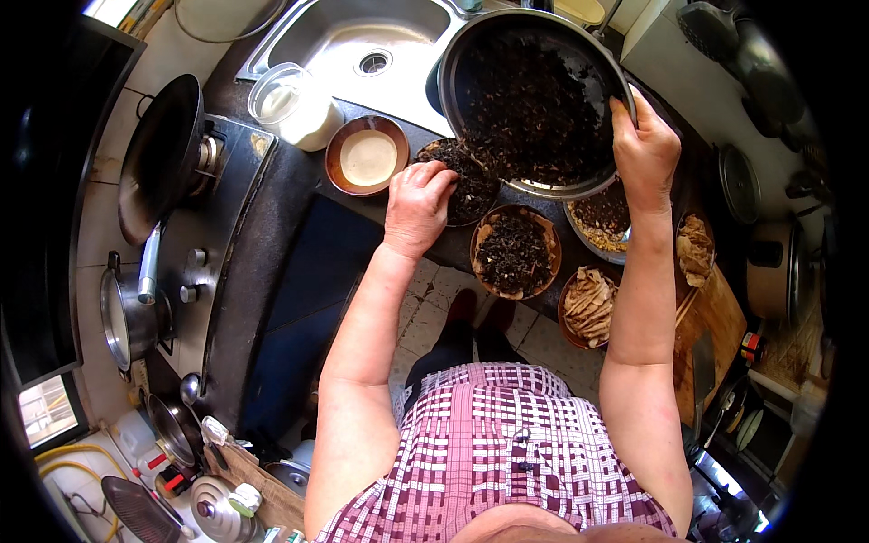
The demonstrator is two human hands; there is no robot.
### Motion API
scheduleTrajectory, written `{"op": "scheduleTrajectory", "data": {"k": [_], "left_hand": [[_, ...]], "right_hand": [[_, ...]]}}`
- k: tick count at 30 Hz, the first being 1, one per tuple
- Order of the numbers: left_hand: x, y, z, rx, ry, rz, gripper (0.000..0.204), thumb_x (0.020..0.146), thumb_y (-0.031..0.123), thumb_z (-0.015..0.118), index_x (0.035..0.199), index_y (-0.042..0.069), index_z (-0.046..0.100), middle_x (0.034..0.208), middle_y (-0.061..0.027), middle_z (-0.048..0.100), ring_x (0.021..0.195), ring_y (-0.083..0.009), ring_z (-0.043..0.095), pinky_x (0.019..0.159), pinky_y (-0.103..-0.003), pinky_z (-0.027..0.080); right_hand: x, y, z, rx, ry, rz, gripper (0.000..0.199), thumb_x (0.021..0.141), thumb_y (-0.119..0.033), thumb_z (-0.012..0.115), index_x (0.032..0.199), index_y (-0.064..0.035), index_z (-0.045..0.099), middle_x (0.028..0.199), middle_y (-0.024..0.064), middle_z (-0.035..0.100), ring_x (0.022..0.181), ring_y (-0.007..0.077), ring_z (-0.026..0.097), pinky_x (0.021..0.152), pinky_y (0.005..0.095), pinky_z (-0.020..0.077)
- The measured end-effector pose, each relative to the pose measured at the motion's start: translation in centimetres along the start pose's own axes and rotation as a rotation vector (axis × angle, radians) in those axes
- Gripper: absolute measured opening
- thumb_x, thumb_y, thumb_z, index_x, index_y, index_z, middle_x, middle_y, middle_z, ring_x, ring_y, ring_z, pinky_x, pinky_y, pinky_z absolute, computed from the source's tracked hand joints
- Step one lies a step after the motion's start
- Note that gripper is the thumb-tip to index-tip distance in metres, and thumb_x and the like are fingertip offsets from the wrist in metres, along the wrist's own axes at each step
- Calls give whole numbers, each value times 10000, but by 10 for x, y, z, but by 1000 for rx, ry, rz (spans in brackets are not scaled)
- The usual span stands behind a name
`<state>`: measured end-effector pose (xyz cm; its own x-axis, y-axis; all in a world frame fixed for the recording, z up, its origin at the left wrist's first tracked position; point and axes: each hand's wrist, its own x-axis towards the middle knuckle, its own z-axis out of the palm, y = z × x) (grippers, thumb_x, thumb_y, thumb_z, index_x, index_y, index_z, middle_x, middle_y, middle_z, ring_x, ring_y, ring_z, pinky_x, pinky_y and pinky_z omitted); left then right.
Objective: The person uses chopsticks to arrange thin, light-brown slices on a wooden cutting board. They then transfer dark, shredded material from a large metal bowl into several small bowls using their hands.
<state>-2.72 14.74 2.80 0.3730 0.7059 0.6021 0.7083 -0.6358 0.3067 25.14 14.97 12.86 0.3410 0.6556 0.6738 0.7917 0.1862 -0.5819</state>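
Note:
My right hand (pixel 644 152) grips the right rim of a large deep metal pan (pixel 554 192), its thumb over the edge. Dark, finely shredded food (pixel 534 104) covers much of the pan's inside, and the pan leans toward me. My left hand (pixel 418 206) is at the left edge of a bowl heaped with the same dark shreds (pixel 469 188). Its fingers are curled together at the heap; whatever they hold is hidden. Nearer me stands another bowl of dark shreds (pixel 513 253), lined with pale brown flat pieces. Left of my hand sits a brown bowl (pixel 337 161) of beige liquid.
Behind is a steel sink (pixel 339 23), with a clear plastic tub (pixel 294 109) before it. A wok (pixel 163 163) sits on the stove at left. At right are a bowl of folded flat pieces (pixel 590 308), a wooden board (pixel 715 317) and a cleaver (pixel 702 362).

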Motion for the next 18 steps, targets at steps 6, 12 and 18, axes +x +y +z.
{"op": "scheduleTrajectory", "data": {"k": [6, 12, 18], "left_hand": [[-7, -9, 0, -12, 23, -51, 152, 778, 56, 694, 923, 84, 659, 933, -33, 631, 943, -251, 599, 855, -376, 444], [-6, -7, -2, -57, 91, -57, 178, 774, 10, 684, 943, 66, 669, 969, -71, 634, 929, -280, 604, 842, -386, 471], [7, 12, -21, -119, 232, -85, 232, 787, -36, 680, 1010, 27, 663, 1043, -114, 632, 952, -316, 614, 831, -377, 507]], "right_hand": [[-4, -5, 5, 5, -29, 12, 228, 849, -114, 678, 1073, -95, 717, 729, 186, 642, 643, 319, 650, 619, 349, 505], [-6, -14, 19, 112, -5, -116, 237, 838, -105, 687, 1073, -87, 716, 761, 183, 658, 656, 313, 662, 638, 348, 518], [-5, -11, 18, 96, -102, 99, 246, 850, -144, 668, 1085, -80, 707, 764, 196, 650, 687, 318, 663, 640, 352, 508]]}}
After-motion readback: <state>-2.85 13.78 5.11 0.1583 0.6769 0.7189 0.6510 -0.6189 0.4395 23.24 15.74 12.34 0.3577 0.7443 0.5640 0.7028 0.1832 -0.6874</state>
